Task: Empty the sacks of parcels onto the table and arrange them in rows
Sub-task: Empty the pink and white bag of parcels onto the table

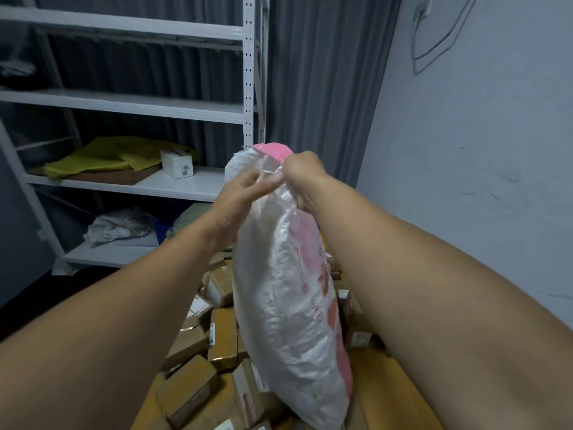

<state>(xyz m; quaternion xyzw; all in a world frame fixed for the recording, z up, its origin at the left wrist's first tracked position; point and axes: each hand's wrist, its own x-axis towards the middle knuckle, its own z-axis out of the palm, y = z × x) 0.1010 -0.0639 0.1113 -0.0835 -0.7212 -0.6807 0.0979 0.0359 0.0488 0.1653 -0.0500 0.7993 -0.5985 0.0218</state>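
While the left hand (245, 193) and right hand (297, 178) are pinching the top of the sack (285, 305), which is hanging over the parcels (192, 346) heaped on the table (381, 395), a slipping grip or sudden spill is probably risking boxes tumbling off the edge.

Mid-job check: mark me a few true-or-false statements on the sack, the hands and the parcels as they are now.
1. Both the left hand and the right hand grip the top end of the sack. True.
2. The sack lies flat on a shelf. False: it hangs upright from the hands, over the parcels.
3. Brown cardboard parcels lie below the sack. True.
4. The parcels stand in neat rows. False: they lie in a jumbled heap.
5. A small white box stands on a shelf beside a yellow cloth. True.
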